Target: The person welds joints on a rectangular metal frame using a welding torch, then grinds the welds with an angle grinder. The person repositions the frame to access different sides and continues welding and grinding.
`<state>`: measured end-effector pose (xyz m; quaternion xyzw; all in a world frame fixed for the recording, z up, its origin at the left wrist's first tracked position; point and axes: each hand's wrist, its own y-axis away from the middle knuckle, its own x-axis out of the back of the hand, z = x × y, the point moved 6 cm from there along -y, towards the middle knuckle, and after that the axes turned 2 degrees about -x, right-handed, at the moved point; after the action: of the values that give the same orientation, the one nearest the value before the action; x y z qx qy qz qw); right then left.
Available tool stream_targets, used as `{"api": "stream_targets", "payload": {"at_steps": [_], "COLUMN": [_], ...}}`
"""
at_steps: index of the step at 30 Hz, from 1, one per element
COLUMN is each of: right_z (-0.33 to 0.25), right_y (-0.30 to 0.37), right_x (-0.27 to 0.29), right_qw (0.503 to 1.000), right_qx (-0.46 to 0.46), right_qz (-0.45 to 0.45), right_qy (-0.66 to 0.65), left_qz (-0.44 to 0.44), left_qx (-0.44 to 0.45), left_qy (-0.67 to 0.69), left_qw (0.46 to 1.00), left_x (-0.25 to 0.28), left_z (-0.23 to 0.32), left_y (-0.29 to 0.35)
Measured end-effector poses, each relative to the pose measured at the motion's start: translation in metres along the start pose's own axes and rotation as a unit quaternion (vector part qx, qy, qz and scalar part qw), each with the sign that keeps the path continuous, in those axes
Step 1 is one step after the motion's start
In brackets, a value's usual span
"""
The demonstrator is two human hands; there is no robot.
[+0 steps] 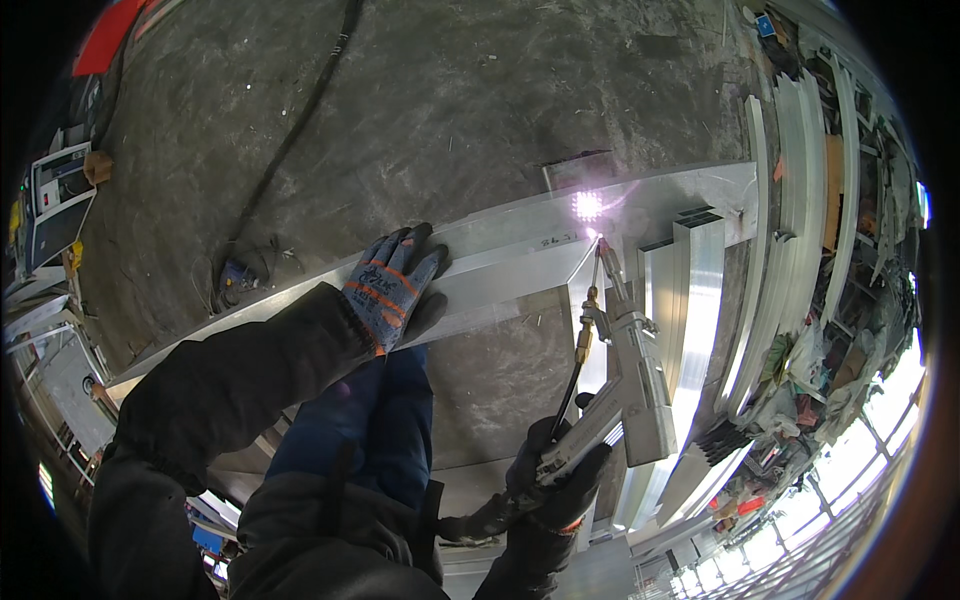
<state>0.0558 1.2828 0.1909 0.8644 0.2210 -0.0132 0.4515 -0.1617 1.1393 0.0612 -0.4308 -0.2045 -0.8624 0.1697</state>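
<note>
My left hand (pixel 388 290), in a grey-blue glove with orange stripes and dark fingertips, lies on a long silvery metal beam (pixel 505 280). Its fingers are stretched over the top and its thumb stands apart. My right hand (pixel 562 482), in a dark glove, is closed around the handle of a grey welding gun (pixel 632 375). A brass-fitted thin tube runs beside the gun's nozzle. The tip meets the beam close to upright metal profiles (pixel 697 280), where a pinkish-white glare hides the exact contact. Dark pen marks show beside the glare.
More long metal profiles (pixel 795 200) lie along the right, beside a heap of scraps and plastic (pixel 805 360). A black cable (pixel 300 125) crosses the grey concrete floor (pixel 480 90). At the far left stands a box-like machine (pixel 62 205).
</note>
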Motion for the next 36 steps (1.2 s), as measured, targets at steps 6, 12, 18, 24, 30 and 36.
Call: {"api": "stream_targets", "payload": {"at_steps": [6,12,18,24,30,36], "right_z": [-0.003,-0.005,-0.004,-0.002,0.000,0.000], "right_y": [0.000,0.003,0.009,0.013,0.018,0.023], "right_x": [-0.004,-0.005,-0.003,-0.002,-0.001,-0.001], "right_qw": [1.000,1.000,0.999,0.999,0.999,0.998], "right_qx": [-0.004,-0.014,-0.014,-0.033,-0.039,-0.047], "right_qz": [-0.008,0.000,0.012,0.001,0.019,0.022], "right_qy": [0.001,0.019,0.029,0.022,0.033,0.036], "left_qz": [0.006,0.011,0.015,0.028,0.032,0.028], "left_qx": [0.015,0.016,0.019,0.005,-0.005,0.002], "left_qy": [0.031,0.043,0.038,0.050,0.043,0.037], "left_qw": [0.999,0.999,0.999,0.998,0.999,0.999], "left_x": [0.002,0.005,0.005,0.006,0.005,0.004], "left_z": [0.001,0.002,0.002,0.002,0.002,0.003], "left_y": [0.000,-0.001,-0.001,-0.001,-0.001,-0.001]}}
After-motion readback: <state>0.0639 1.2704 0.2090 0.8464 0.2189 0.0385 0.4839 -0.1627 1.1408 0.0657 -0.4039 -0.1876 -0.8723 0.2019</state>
